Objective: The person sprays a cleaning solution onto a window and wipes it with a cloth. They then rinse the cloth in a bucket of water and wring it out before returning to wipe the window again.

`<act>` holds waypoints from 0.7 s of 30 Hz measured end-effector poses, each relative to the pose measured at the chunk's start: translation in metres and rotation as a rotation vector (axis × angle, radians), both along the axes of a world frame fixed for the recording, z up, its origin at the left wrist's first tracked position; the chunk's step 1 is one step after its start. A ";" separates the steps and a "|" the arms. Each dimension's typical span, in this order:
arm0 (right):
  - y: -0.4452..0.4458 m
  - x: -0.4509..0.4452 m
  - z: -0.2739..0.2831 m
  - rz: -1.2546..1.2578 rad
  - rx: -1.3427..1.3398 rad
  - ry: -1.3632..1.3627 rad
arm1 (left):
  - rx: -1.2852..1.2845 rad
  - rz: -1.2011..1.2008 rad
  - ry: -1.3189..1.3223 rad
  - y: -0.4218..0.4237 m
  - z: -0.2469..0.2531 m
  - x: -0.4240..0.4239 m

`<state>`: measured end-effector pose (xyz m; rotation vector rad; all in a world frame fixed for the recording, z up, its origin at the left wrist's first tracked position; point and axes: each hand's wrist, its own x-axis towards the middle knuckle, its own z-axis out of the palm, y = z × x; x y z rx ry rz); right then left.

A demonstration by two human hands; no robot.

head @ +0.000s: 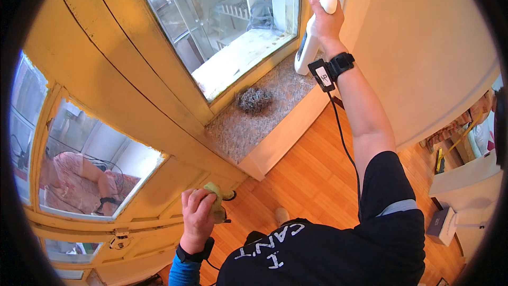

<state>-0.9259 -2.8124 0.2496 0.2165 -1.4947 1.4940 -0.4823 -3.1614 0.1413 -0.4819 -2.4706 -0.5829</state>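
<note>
My right hand [330, 24], stretched out at the window, grips a white spray bottle [307, 53] around its neck below the white trigger head. The bottle's foot is at the speckled stone sill [274, 115]; whether it rests there or hangs just above, I cannot tell. A clump of steel wool [254, 100] lies on the sill against the yellow window frame [222, 105]. Lower down, near the yellow door, my left hand [196, 216] holds a crumpled yellow-green cloth [215, 202]. Part of the cloth is hidden behind my fingers.
The glazed yellow door [149, 194] stands at the left, with a metal lock [120, 240]. In its pane, a person in a pink shirt [69, 178] is visible. A pale surface [420, 55] rises at the right. A box [438, 224] sits on the wooden floor [313, 171]. A cable [345, 147] hangs along my right arm.
</note>
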 end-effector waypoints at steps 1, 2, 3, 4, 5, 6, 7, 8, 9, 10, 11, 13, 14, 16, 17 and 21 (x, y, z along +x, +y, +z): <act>0.003 -0.006 -0.002 -0.059 0.018 0.015 | 0.018 -0.017 -0.004 0.003 0.002 -0.002; 0.008 -0.014 -0.003 -0.065 0.034 -0.005 | 0.036 -0.034 -0.008 0.007 0.005 -0.006; 0.016 -0.021 -0.003 -0.072 0.053 -0.026 | 0.057 -0.052 -0.013 0.011 0.008 -0.010; 0.019 -0.027 -0.003 -0.071 0.067 -0.050 | 0.092 -0.074 0.003 0.014 0.011 -0.015; 0.026 -0.032 -0.001 -0.008 0.121 -0.080 | 0.127 -0.082 0.004 0.017 0.015 -0.020; 0.029 -0.036 -0.001 0.064 0.171 -0.115 | 0.159 -0.082 -0.001 0.019 0.019 -0.023; 0.025 -0.032 -0.004 0.134 0.227 -0.157 | 0.197 -0.083 -0.011 0.019 0.020 -0.025; 0.021 -0.028 -0.005 0.205 0.246 -0.224 | 0.279 -0.087 -0.025 0.019 0.020 -0.031; 0.019 -0.023 -0.008 0.198 0.277 -0.216 | 0.369 -0.080 -0.055 0.022 0.024 -0.036; 0.019 -0.018 -0.009 0.187 0.307 -0.203 | 0.458 -0.074 -0.080 0.024 0.028 -0.043; 0.022 -0.013 -0.008 0.172 0.337 -0.189 | 0.589 -0.060 -0.164 0.023 0.029 -0.053; 0.027 0.007 -0.017 0.067 0.282 -0.069 | 0.952 -0.050 -0.352 0.026 0.035 -0.070; 0.018 0.032 -0.029 0.005 0.145 -0.053 | 1.182 -0.048 -0.438 0.027 0.038 -0.078; -0.012 0.104 -0.075 0.184 -0.065 -0.128 | 1.562 -0.138 -0.508 0.034 0.064 -0.080; -0.032 0.158 -0.087 0.426 -0.133 -0.185 | 1.626 -0.162 -0.480 0.033 0.066 -0.079; -0.085 0.315 -0.156 1.149 -0.326 -0.740 | 1.799 -0.347 -0.426 0.043 0.078 -0.098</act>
